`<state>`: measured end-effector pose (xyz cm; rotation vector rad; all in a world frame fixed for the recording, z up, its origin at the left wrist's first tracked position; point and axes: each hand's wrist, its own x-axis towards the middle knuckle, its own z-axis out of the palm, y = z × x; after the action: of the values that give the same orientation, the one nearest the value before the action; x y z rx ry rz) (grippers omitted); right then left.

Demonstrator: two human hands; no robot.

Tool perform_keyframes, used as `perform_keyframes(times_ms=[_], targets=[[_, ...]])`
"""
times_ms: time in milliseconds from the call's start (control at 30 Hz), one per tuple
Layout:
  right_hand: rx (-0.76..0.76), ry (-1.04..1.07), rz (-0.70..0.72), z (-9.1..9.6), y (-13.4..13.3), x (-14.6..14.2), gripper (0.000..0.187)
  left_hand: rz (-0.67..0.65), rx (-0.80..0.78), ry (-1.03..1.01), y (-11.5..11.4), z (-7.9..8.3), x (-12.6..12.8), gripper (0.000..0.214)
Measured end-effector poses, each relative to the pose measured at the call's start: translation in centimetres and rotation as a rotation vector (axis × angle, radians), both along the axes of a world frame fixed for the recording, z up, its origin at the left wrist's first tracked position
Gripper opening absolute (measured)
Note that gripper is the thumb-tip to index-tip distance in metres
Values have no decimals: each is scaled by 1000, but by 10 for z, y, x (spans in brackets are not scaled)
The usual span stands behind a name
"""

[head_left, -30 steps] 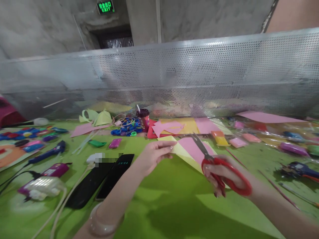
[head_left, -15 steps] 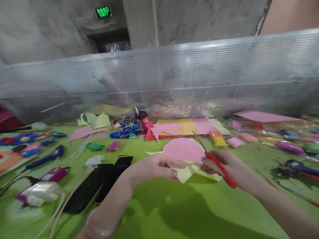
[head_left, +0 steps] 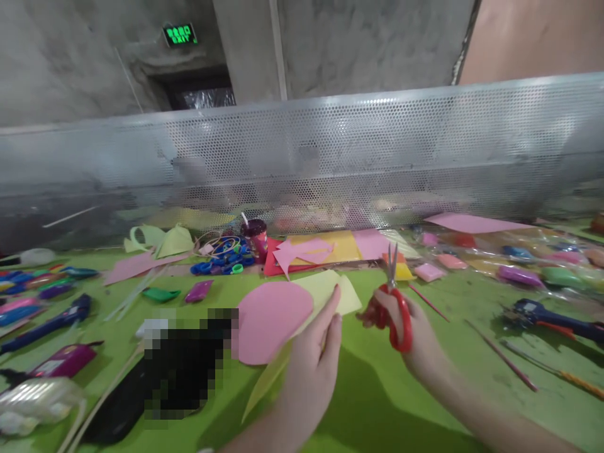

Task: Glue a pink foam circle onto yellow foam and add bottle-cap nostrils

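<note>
Lower left of frame: a blue glue gun [head_left: 51, 321] and a purple glue gun [head_left: 66, 360] lie on the green table [head_left: 377, 415]. Centre-left is a blurred-out black block [head_left: 184, 365]. Behind it, mid-frame, a dark red cup [head_left: 255, 234] stands upright w/ a white stick [head_left: 244, 219] in it. Blue rings [head_left: 221, 259] are heaped just left of the cup, loose on the table.

Centre: the left hand [head_left: 309, 371] has its fingers pinched on a yellow sheet [head_left: 330, 290] w/ a pink disc [head_left: 271, 318] against its face. Both are tilted up off the table in front of the paper scraps [head_left: 306, 250].

Just right, the right hand [head_left: 415, 333] grips red scissors [head_left: 395, 308], fingers through the handles, blades together, tips up.

Far right: clear wrap [head_left: 528, 258] holds coloured blocks, w/ a blue tool [head_left: 542, 313] near it. A perforated metal screen [head_left: 330, 151] closes off the back of the table.
</note>
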<state>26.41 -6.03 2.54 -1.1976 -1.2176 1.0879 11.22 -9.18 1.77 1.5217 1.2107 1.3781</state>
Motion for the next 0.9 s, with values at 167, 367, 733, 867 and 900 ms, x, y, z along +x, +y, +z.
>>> perform_keyframes(times_ms=[167, 367, 733, 867, 900], targets=[[-207, 30, 152, -24, -20, -22, 37, 159, 56, -163, 34, -5, 5, 43], [-311, 45, 246, -36, -28, -32, 40, 118, 105, -320, 44, -13, 12, 31], [-303, 71, 295, -41, -32, -36, 44, 51, -22, -403, 34, -6, 8, 35], [-282, 71, 296, -40, -33, -36, 44, 39, -48, -429, 32, -5, 8, 34], [-280, 71, 298, -41, -33, -36, 44, 37, -53, -428, 31, -5, 8, 33]])
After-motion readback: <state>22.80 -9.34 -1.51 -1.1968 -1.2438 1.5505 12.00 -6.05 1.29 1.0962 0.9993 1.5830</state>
